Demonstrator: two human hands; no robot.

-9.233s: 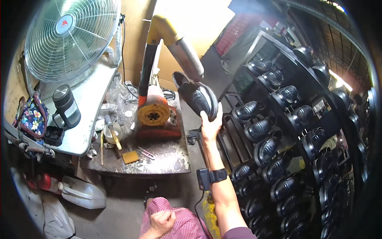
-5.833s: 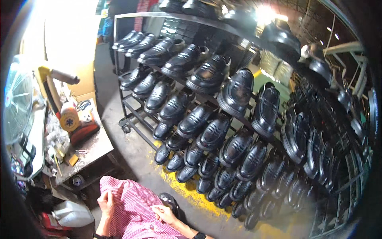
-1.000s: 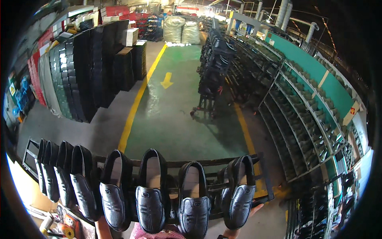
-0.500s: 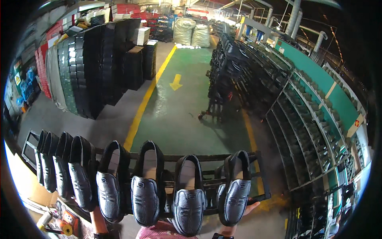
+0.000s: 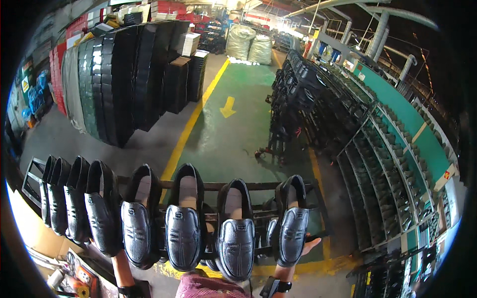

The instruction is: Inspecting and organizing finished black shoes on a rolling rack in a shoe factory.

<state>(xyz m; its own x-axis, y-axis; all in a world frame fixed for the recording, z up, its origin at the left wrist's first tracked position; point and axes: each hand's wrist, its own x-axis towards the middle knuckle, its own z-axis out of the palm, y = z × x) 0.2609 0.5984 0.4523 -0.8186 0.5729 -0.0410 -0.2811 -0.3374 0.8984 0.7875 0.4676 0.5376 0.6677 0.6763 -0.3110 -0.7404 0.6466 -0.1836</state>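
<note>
Rack shifted closer; right hand under rightmost black shoe.

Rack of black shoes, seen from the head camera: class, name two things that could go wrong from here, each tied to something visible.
1. The right hand reaches under the rightmost shoe; the hand is mostly hidden behind it, so a nudge might tip the shoe off the rack.
2. The shoes sit close together in a row, so moving one could knock its neighbour.
</note>
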